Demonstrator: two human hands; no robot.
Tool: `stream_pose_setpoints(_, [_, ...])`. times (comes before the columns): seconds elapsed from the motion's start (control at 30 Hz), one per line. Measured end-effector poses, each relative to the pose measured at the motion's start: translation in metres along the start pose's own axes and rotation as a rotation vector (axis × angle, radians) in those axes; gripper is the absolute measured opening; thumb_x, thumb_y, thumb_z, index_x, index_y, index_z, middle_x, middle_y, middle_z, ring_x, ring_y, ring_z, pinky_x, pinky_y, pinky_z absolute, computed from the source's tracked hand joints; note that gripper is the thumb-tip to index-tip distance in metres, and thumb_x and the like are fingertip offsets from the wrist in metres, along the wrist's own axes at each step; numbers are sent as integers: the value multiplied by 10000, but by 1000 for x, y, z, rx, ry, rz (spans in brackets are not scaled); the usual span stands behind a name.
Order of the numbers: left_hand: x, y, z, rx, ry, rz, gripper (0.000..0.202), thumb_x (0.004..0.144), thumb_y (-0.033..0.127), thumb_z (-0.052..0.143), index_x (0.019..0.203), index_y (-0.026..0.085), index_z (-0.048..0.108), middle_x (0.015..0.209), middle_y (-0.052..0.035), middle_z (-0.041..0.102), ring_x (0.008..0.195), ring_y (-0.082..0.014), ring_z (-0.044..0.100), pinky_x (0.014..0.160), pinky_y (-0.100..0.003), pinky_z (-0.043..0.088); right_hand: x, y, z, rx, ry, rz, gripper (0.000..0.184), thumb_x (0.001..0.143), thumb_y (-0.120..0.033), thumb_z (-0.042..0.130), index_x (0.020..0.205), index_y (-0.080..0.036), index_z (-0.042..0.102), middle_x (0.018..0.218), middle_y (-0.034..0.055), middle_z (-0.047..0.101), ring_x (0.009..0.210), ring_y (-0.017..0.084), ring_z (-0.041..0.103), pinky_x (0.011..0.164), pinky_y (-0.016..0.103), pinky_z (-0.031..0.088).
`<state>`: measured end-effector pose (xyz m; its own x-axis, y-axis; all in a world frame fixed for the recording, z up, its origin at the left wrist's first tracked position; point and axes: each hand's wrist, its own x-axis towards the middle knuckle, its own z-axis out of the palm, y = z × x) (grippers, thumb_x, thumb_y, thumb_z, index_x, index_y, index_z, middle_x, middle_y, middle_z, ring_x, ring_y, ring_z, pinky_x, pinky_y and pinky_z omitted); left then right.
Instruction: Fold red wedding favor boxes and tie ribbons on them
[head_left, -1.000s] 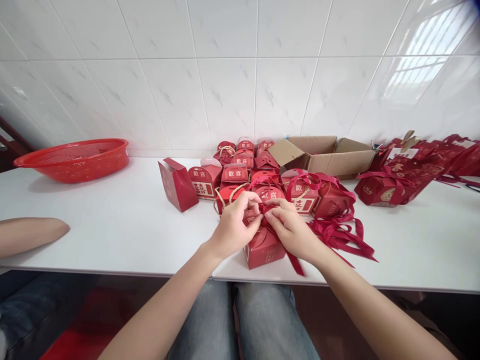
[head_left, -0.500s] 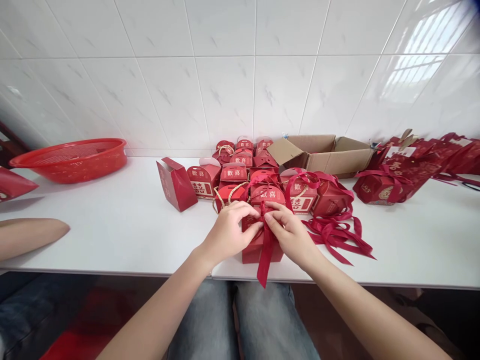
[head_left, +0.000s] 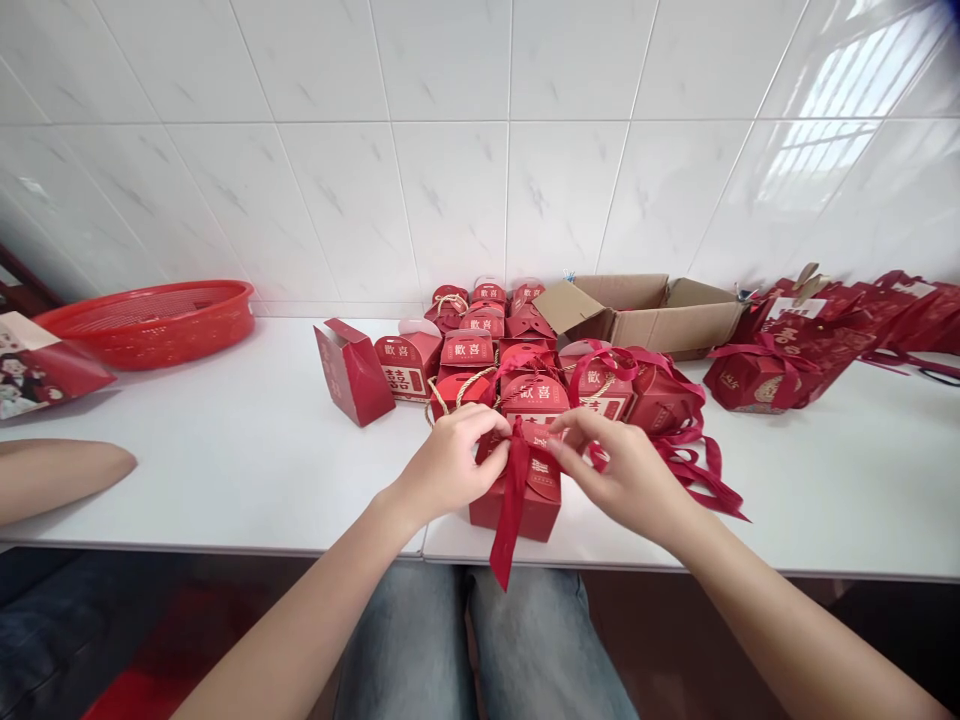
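Observation:
A small red gift box [head_left: 529, 515] with gold lettering stands at the table's front edge before me. A dark red ribbon [head_left: 511, 510] is gathered at its top, and one long tail hangs down its front past the table edge. My left hand [head_left: 461, 460] is closed, thumb and fingers pinching at the ribbon on the box's upper left. My right hand [head_left: 626, 475] is on the other side, thumb and index finger drawn together at the upper right edge of the box. What lies between those right fingertips is hidden.
Several red boxes [head_left: 469, 347] with rope handles or ribbons stand behind. Loose ribbons [head_left: 709, 480] lie right of my hands. An open carton [head_left: 679, 330] and red bags [head_left: 832, 350] are farther right. At left are a red basket [head_left: 172, 335] and another person's arm [head_left: 67, 478].
My right hand has moved right, away from the ribbon knot. The box has turned and shifted slightly left, with the ribbon tail swinging left. A printed red bag has come further into view at far left.

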<state>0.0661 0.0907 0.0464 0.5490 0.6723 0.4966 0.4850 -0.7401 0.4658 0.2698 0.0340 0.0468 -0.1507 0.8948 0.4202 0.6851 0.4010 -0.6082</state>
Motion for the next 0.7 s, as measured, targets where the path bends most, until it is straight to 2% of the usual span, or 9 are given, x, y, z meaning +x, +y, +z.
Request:
stream_pose_setpoints(0.03, [0, 0, 0, 2, -3, 15, 119, 833, 141, 527, 863, 190, 632, 884, -36, 697, 826, -173, 654, 747, -284, 504, 5, 1, -3, 28, 7, -32, 129, 929, -296, 521, 955, -215, 619, 883, 40, 699, 805, 188, 651, 749, 333, 491])
stream_pose_setpoints(0.1, [0, -1, -1, -10, -9, 30, 123, 836, 138, 525, 874, 194, 628, 891, -31, 697, 835, -168, 655, 753, -279, 506, 18, 4, -7, 76, -28, -129, 193, 920, -230, 512, 1079, -228, 620, 1089, 58, 684, 993, 199, 644, 818, 326, 513])
stream_pose_setpoints(0.17, [0, -1, -1, -21, -13, 24, 122, 837, 140, 527, 878, 201, 624, 895, -24, 698, 824, -162, 654, 752, -277, 508, 29, 8, -7, 123, -155, -221, 310, 904, -175, 504, 1195, -246, 584, 1215, 57, 646, 1112, 198, 612, 916, 344, 506])
stream_pose_setpoints(0.27, [-1, -1, -2, -15, -14, 5, 114, 837, 149, 532, 873, 208, 623, 885, -22, 696, 794, -162, 649, 735, -281, 507, 40, 12, -5, 143, -282, -278, 268, 895, -159, 506, 1139, -231, 590, 1125, 50, 675, 1011, 180, 640, 863, 335, 528])
stream_pose_setpoints(0.4, [-2, -2, -3, 20, 4, 16, 124, 835, 150, 534, 875, 212, 634, 874, -26, 695, 775, -163, 644, 723, -284, 507, 39, 11, -4, 92, -267, -313, 174, 897, -175, 532, 1047, -214, 612, 995, 41, 688, 878, 167, 629, 760, 302, 519])
stream_pose_setpoints(0.57, [0, -5, -3, 68, 13, 61, 137, 833, 148, 548, 881, 194, 668, 872, -47, 695, 798, -176, 640, 733, -294, 505, 35, 7, -13, 12, -355, -408, 280, 893, -120, 478, 1087, -215, 657, 956, 44, 686, 823, 167, 617, 732, 295, 492])
stream_pose_setpoints(0.7, [3, -7, -7, 117, -2, 83, 217, 802, 92, 547, 905, 195, 707, 787, -29, 669, 725, -159, 602, 679, -281, 473, 36, 8, -23, -40, -465, -417, 428, 836, -33, 414, 1117, -222, 675, 988, 54, 653, 834, 166, 613, 739, 292, 493])
